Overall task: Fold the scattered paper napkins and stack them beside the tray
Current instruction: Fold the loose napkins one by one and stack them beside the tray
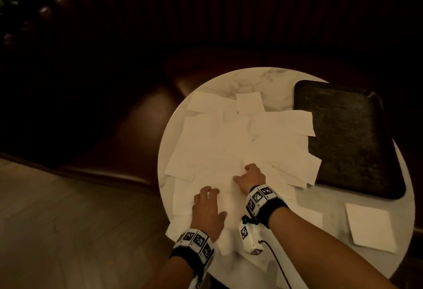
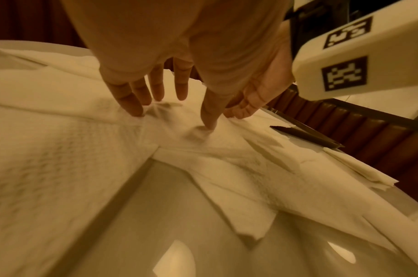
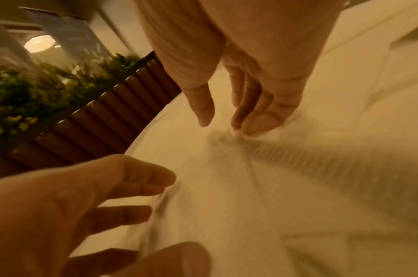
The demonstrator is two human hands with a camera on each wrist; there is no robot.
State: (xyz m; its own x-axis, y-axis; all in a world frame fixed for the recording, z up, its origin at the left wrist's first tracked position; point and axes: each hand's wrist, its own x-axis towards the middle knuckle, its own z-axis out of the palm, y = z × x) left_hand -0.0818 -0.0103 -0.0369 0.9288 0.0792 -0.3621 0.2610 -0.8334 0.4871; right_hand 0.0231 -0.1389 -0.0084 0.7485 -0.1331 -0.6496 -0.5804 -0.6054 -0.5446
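Left hand (image 1: 207, 208) and right hand (image 1: 250, 177), fingers extended, press scattered napkins (image 1: 229, 142) overlapping the tray (image 1: 348, 140); folded napkin (image 1: 368, 227) on table (image 1: 256, 78).

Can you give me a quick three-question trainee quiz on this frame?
1. True or false: the black tray holds folded napkins.
2. Which hand lies farther from the person on the napkin pile? A. left hand B. right hand
3. Fill in: the folded napkin set apart from the pile lies on the round ___ table.

Key: 1 false; 2 B; 3 marble.
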